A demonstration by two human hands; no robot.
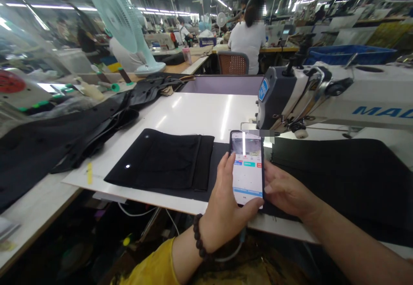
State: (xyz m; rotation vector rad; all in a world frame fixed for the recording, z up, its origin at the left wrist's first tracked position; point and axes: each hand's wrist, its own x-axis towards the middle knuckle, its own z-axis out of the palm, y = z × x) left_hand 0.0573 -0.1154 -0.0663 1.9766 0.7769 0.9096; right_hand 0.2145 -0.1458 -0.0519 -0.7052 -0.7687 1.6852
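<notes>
A smartphone (248, 177) with a lit screen is held upright over the front of the white sewing table (200, 113). My left hand (226, 199), below a dark bead bracelet (199, 235), grips its left side, with the thumb across the lower corner. On the phone's right edge, my right hand (287, 190) is closed, its fingertips partly hidden behind the phone. Left of the phone lies a folded black fabric piece (161, 160) with small round light spots. Another dark fabric piece (338, 177) spreads out at the right, under the sewing machine (322, 91).
More black fabric (97, 126) is heaped along the left side. A pale green fan (119, 18) stands on the table behind it. Beyond the machine is a blue crate (348, 55). A person in white (247, 40) sits farther back, near a brown chair (233, 62).
</notes>
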